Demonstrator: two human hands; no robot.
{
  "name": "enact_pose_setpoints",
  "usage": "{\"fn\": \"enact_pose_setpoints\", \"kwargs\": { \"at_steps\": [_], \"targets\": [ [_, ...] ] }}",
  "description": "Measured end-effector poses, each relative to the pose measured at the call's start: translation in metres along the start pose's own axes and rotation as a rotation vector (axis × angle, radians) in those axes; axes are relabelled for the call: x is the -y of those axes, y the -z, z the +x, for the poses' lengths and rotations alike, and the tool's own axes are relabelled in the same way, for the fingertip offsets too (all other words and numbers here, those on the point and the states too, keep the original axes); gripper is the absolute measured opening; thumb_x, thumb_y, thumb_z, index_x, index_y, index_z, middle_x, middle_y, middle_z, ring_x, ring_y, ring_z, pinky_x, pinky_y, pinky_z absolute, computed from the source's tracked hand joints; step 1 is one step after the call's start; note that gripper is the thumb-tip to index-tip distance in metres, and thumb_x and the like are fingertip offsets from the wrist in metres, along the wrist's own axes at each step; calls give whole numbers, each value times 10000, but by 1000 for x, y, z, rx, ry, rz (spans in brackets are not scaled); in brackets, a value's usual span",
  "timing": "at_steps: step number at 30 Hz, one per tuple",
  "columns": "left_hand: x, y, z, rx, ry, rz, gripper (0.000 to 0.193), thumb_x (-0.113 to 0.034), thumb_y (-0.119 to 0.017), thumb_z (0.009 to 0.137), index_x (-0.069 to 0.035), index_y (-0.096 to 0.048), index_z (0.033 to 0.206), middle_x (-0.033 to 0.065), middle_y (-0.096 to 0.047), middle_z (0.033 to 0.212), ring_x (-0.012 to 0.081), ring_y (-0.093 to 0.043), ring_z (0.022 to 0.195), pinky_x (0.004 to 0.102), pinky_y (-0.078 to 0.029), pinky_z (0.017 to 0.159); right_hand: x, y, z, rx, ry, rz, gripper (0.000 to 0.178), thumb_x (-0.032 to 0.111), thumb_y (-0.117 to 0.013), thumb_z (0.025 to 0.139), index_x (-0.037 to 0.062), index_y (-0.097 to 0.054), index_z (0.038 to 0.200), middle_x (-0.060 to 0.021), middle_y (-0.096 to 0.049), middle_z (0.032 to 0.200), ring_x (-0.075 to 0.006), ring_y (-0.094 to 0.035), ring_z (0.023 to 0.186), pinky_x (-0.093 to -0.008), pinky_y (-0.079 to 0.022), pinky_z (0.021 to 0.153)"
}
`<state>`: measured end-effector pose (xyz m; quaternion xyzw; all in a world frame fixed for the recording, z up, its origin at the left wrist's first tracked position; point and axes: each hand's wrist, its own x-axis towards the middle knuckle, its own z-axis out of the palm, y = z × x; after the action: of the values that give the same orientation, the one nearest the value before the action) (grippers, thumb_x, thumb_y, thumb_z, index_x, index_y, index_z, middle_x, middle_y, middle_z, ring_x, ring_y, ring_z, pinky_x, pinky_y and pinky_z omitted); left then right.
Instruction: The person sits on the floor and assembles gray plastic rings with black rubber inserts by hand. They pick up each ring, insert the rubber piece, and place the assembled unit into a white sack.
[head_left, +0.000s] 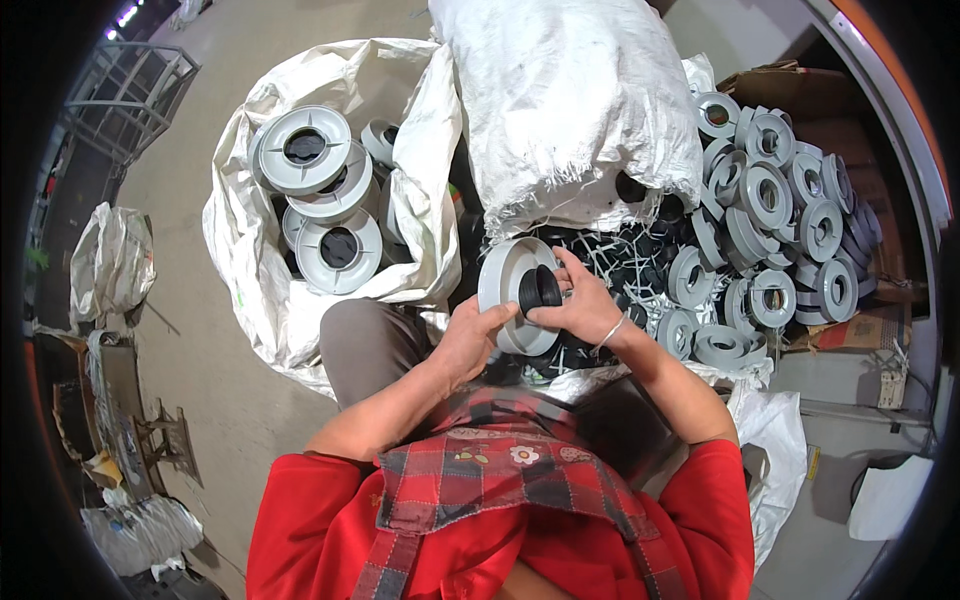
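In front of my lap I hold a round grey plastic ring [492, 277] tilted on its side. My left hand [466, 340] is closed on its near left edge, the thumb reaching over the rim. My right hand [590, 308] grips a black rubber sleeve [530, 288] at the ring's centre, with fingers and thumb on its right side. How deep the sleeve sits in the ring I cannot tell. Just beyond my hands, black rubber pieces [602, 250] lie heaped, mixed with thin pale strips.
An open white woven bag [238, 225] at the left holds several grey rings [340, 248] with black centres. A bulging white sack [570, 90] lies ahead, its frayed mouth toward me. Many loose grey rings [768, 200] are piled at the right beside cardboard [850, 333].
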<state>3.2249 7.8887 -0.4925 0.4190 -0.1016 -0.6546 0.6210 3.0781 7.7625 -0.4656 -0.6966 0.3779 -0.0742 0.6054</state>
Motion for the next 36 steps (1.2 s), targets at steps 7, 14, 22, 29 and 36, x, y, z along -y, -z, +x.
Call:
{"fn": "enact_pose_setpoints", "kwargs": {
  "at_steps": [7, 14, 22, 29, 36],
  "targets": [
    [-10, 13, -7, 126, 96, 44, 352, -150, -569, 898, 43, -501, 1185, 114, -605, 1107, 202, -610, 983, 380, -488, 880, -13, -2, -11, 36, 689, -740, 727, 120, -753, 567, 27, -448, 1220, -203, -455, 1098, -382, -465, 1030, -414, -420, 910],
    [-9, 9, -16, 184, 123, -21, 349, -175, -619, 889, 15, -528, 1167, 59, -616, 1032, 150, -609, 899, 329, -507, 796, -7, -5, -20, -18, 752, -688, 669, 198, -794, 644, 18, -476, 1205, -172, -534, 1084, -345, -525, 1007, -380, -481, 829],
    [-20, 4, -30, 28, -75, 329, 318, -167, -636, 867, 4, -526, 1112, 5, -596, 883, 62, -542, 731, 219, -454, 623, -9, -21, -9, 76, 278, -248, 603, 379, -667, 833, -74, -469, 1178, -174, -650, 822, -212, -655, 657, -271, -532, 589],
    [-77, 20, -19, -223, -883, 1292, 876, -174, -715, 784, 61, -166, 1424, 288, -273, 1436, 385, -267, 1346, 420, -217, 1100, -54, -6, 41, 40, 184, -208, 687, 573, -498, 865, -44, -465, 1167, -259, -588, 873, -381, -625, 830, -405, -524, 740],
    [-80, 7, -20, -242, -592, 913, 788, -276, -708, 794, 71, -313, 1380, 247, -369, 1399, 279, -341, 1319, 360, -247, 1090, -150, -18, 90, -76, -306, -701, 750, 437, -736, 680, -57, -464, 1175, -280, -578, 1111, -375, -580, 1031, -403, -457, 900]
  ]
}}
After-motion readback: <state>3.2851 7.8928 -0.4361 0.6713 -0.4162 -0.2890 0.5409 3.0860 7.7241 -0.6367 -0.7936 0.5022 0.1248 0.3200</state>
